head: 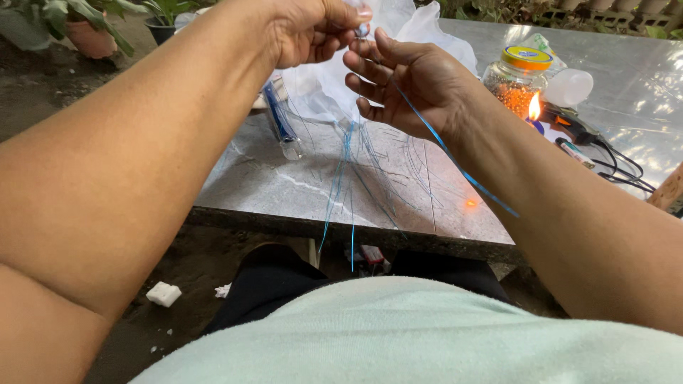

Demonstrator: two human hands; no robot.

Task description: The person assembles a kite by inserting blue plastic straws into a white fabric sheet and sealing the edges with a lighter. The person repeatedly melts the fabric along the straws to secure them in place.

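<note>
**A:** What are you pinching up there? Can't make it out.

**B:** Honestly hard to tell from here too. My left hand point(309, 28) is curled shut, fingertips pressed together on something tiny at the very top edge, half cut off. My right hand point(405, 78) is just beside it, fingers point(366, 71) loosely spread and bent, thumb tip touching the same spot. Whether the right is actually gripping anything, I can't tell.

**A:** And the blue stuff?

**B:** Thin blue strands point(348, 163), shiny and stiff-looking. The bunch hangs from between my hands, fans out over the grey marble tabletop point(284, 185) and some ends drop past its front edge. One longer blue strip point(455, 163) runs across my right wrist.

**A:** Background?

**B:** A white plastic bag point(320, 85) sits behind my hands, mostly hidden. To the right, well apart, a jar of orange beads point(516, 82) with a yellow lid, a lit candle flame point(534, 107) just beside it, and a black tool with cords point(590, 139), partly blocked by my arm.
</note>
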